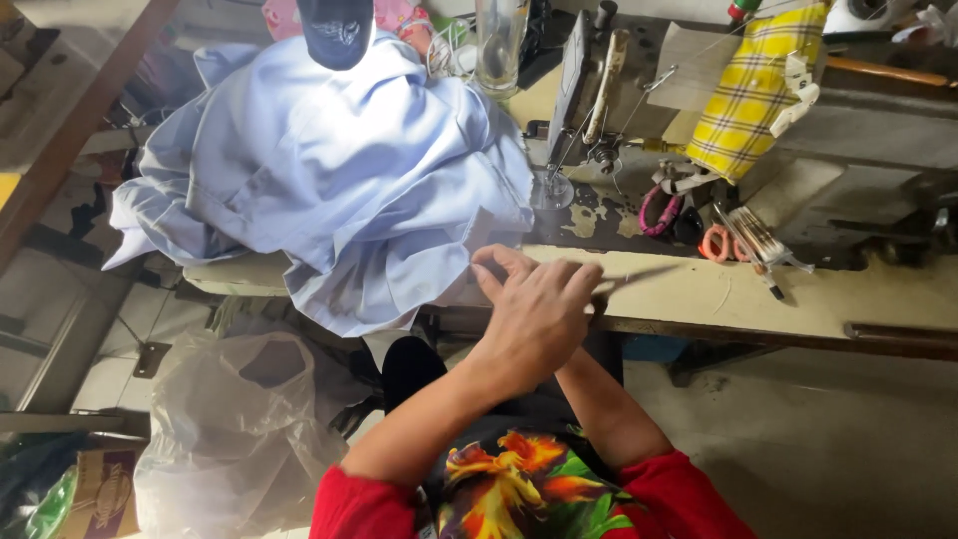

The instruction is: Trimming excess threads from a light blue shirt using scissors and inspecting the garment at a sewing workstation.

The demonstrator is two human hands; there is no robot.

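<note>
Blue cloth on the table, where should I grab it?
Pinch the blue cloth by its flap drooping over the table front edge, coming from the near side. It hangs free there; the rest is heaped against the sewing machine.

1. Sewing table: long worn cream top, paint chipped dark near the machine.
2. Pale blue garment: heaped on the left end, hanging over the front edge.
3. Sewing machine: standing at the middle.
4. Orange-handled scissors: lying right of the machine.
</note>
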